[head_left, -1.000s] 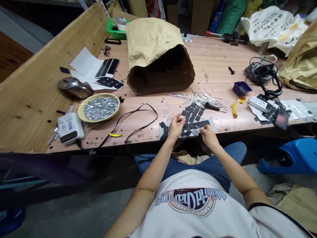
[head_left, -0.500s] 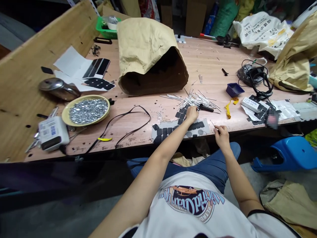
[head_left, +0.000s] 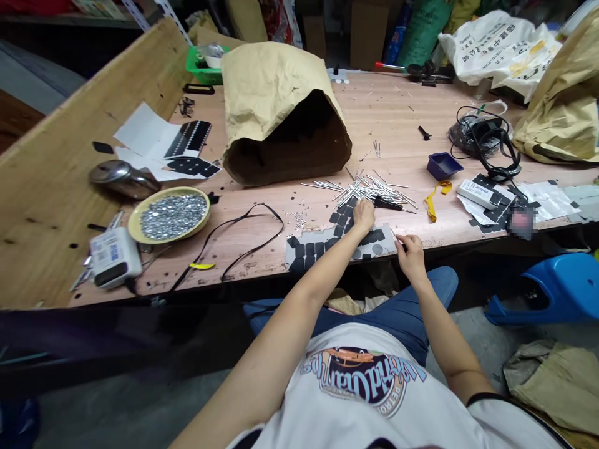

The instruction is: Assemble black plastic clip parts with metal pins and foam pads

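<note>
My left hand [head_left: 364,216] is closed, fingers curled down at the near edge of a heap of thin silvery rods [head_left: 362,187]. What its fingertips hold, if anything, is hidden. Just right of them lies a black-handled tool [head_left: 388,204] with a thin metal shaft. My right hand [head_left: 410,254] pinches a thin metal rod [head_left: 397,239] at the bench's front edge, beside the right end of a grey sheet [head_left: 387,244]. Black rounded patches [head_left: 309,251] cover much of that sheet. Small shiny pieces [head_left: 299,219] lie scattered left of the heap.
A large brown paper sack [head_left: 276,87] gapes toward me behind the heap. At left stand a yellow bowl of shiny metal pieces [head_left: 173,216] and a white box [head_left: 113,257]. A black cord [head_left: 253,213], a purple tray [head_left: 443,166] and a yellow strip [head_left: 431,206] lie about.
My right hand has moved slightly left with the thin rod, bringing it closer to the grey sheet's end. My left hand stays almost in place. The view has shifted a little.
</note>
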{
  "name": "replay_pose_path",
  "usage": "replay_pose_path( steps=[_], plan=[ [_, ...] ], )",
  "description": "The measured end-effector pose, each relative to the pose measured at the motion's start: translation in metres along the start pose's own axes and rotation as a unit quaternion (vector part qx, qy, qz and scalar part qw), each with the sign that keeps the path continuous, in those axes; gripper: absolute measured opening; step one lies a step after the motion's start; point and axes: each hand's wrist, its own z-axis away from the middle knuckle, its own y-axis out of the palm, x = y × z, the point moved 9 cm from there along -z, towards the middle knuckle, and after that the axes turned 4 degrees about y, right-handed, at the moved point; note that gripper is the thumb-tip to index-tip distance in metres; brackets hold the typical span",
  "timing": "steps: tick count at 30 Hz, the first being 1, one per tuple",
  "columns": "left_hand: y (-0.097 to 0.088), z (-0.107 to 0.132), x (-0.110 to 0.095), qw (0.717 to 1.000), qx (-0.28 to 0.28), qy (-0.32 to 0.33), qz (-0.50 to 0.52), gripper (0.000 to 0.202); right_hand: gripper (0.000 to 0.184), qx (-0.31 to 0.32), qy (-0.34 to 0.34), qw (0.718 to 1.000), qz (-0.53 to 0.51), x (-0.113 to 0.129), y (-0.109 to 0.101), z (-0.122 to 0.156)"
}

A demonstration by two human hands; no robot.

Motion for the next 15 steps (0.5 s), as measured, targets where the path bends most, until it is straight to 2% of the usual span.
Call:
replay_pose_path(
  steps=[3, 5, 8, 11, 15],
  plan=[
    [-0.015, 0.012, 0.0, 0.998, -0.019, -0.019, 0.05, 0.035, 0.028, 0.012, -0.01, 1.0, -0.006, 0.011, 0.001, -0.002],
    [-0.027, 0.026, 0.005, 0.991, -0.016, -0.059, 0.118, 0.026, 0.029, 0.033, -0.028, 0.999, -0.017, 0.021, 0.004, -0.002],
    [-0.043, 0.056, 0.017, 0.951, -0.002, -0.141, 0.276, 0.016, 0.028, 0.073, -0.069, 0.995, -0.031, 0.045, 0.014, 0.0],
    [-0.059, 0.085, 0.022, 0.908, -0.006, -0.184, 0.376, 0.029, 0.027, 0.104, -0.109, 0.988, -0.03, 0.073, 0.026, 0.005],
    [-0.072, 0.107, 0.022, 0.896, -0.01, -0.189, 0.402, 0.04, 0.026, 0.146, -0.14, 0.979, 0.01, 0.098, 0.038, 0.013]
  ],
)
